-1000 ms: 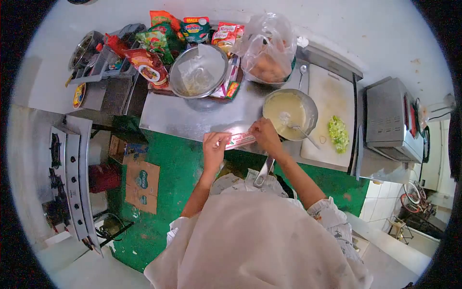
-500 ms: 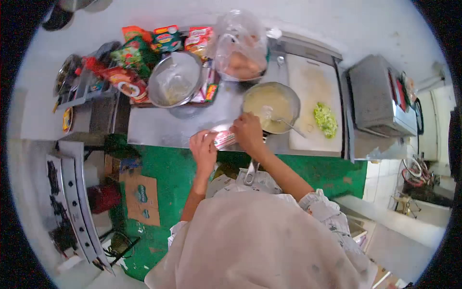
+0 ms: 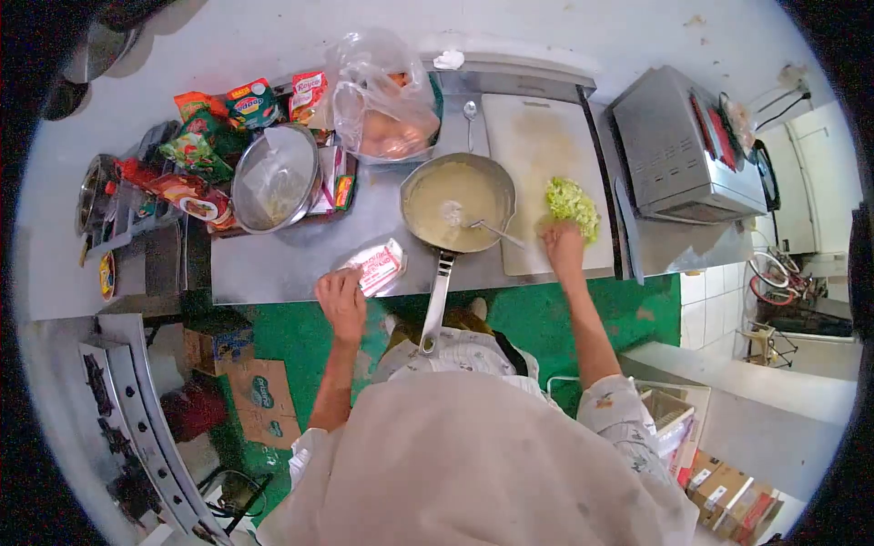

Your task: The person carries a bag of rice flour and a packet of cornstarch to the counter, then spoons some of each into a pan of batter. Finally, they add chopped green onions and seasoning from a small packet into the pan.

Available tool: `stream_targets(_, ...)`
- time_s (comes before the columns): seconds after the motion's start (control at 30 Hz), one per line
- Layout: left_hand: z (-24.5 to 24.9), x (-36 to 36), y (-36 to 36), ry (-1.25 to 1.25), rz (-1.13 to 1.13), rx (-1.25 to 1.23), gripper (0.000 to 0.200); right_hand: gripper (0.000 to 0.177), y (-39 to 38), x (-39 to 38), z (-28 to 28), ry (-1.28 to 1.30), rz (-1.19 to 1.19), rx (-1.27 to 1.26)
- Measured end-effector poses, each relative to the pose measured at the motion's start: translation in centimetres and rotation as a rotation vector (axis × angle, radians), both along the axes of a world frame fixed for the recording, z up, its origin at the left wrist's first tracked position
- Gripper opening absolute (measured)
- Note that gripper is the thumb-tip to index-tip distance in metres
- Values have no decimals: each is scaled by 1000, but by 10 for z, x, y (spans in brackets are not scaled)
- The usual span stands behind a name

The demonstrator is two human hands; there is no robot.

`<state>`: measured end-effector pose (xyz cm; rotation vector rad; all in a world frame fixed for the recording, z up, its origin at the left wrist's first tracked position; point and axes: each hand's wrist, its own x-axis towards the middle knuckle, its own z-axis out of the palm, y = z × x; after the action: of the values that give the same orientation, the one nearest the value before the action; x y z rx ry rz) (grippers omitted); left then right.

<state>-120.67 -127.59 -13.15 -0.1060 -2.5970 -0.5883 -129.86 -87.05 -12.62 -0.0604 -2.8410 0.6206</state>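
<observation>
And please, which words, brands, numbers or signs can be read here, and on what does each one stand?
"Royco": red packet.
"Sedaap", probably: green packet.
White packet: red print, too blurred to read.
Cardboard: sideways lettering, too blurred to be sure.
Any other print is too small or unclear.

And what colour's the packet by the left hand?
The packet is white with red print, clearest in the head view.

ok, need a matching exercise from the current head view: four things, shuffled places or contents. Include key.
1. pan
2. chopped greens
3. red-and-white packet
4. boxy grey appliance

A. right of the cutting board
B. at the left hand's fingers
C. contains pale mixture and a spoon
D. on the board, by the right hand

Pairs: 1-C, 2-D, 3-B, 4-A
</observation>
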Motion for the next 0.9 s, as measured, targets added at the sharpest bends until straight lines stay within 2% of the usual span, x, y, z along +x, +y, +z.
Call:
stream_targets(0.03,-1,1,0,2,9,-4,24,12,-5,2,-2,-40,33,90)
stream_targets(0.17,-2,3,-6,16,-40,-49,29,13,-14,-4,-35,16,88,116)
stream_targets(0.23,-3,6,-7,25,-52,-40,31,9,-6,-10,-51,205,99,58)
stream_targets(0.27,-4,8,-7,36,-55,-55,30,9,1,-12,-54,206,108,52)
stream_targets(0.33,-3,11,-8,44,-55,-75,29,10,8,-10,-47,87,118,223)
stream_targets(0.37,-1,12,-7,15,-59,-70,29,8,10,-3,-41,201,95,90)
stream_targets(0.43,1,13,-6,-14,-49,-64,30,8,21,23,-18,176,145,181)
stream_targets(0.5,-1,13,-9,-35,-93,-90,37,8,24,62,-4,-148,275,292)
stream_targets(0.57,0,14,-10,-76,-107,-105,40,7,5,114,24,-262,496,124)
stream_targets(0.63,6,14,-12,-119,-123,-122,44,9,-12,145,28,-581,732,-195)
stream_targets(0.67,12,13,-12,-119,-142,-161,46,9,-23,157,29,-583,736,-198)
stream_targets(0.73,25,8,-15,-117,-160,-203,48,20,-42,171,33,-654,550,-276)
stream_targets(0.77,31,4,-17,-161,-208,-234,50,20,-46,171,37,-654,551,-277)
stream_targets(0.8,34,1,-19,-204,-259,-266,52,21,-50,168,42,-776,515,-262)
stream_targets(0.83,31,-1,-22,-202,-263,-269,52,23,-54,167,45,-895,475,-249)
stream_targets(0.9,26,-7,-26,-313,-352,-156,52,21,-56,173,43,-877,470,-240)
